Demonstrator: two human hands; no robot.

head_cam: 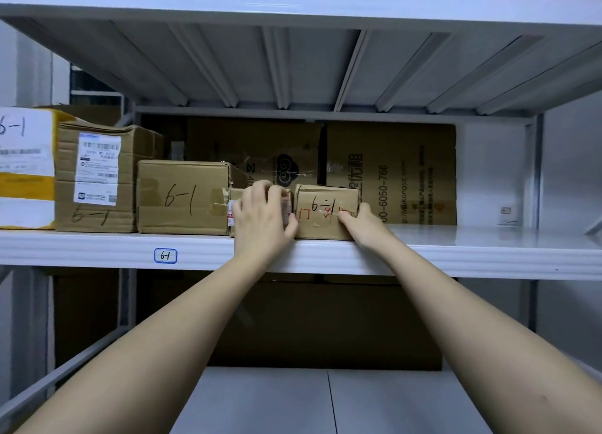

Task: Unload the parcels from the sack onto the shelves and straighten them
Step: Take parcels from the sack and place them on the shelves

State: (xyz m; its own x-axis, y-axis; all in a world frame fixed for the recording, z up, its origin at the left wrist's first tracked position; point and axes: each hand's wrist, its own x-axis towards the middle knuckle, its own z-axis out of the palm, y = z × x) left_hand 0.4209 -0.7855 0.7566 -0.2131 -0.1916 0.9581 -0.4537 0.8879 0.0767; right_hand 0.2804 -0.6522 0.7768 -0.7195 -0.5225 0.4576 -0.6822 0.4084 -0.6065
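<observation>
A row of brown cardboard parcels marked "6-1" stands on the white middle shelf [456, 251]. My left hand [260, 218] covers a small parcel [236, 194], its fingers curled over the top. Just to the right, a small box [321, 212] with red print stands at the shelf's front edge. My right hand [365, 227] grips that box at its lower right corner, thumb on the front face. To the left are a medium box [182, 197], a taller labelled box [97, 179] and a white-and-yellow parcel [26, 166]. No sack is in view.
Flattened cartons [391, 173] line the back of the shelf. Bare shelf surface [472, 235] lies to the right of the small box. A "6-1" tag [165, 255] sits on the shelf edge. A lower shelf [325, 401] and an upper shelf [293, 3] frame the space.
</observation>
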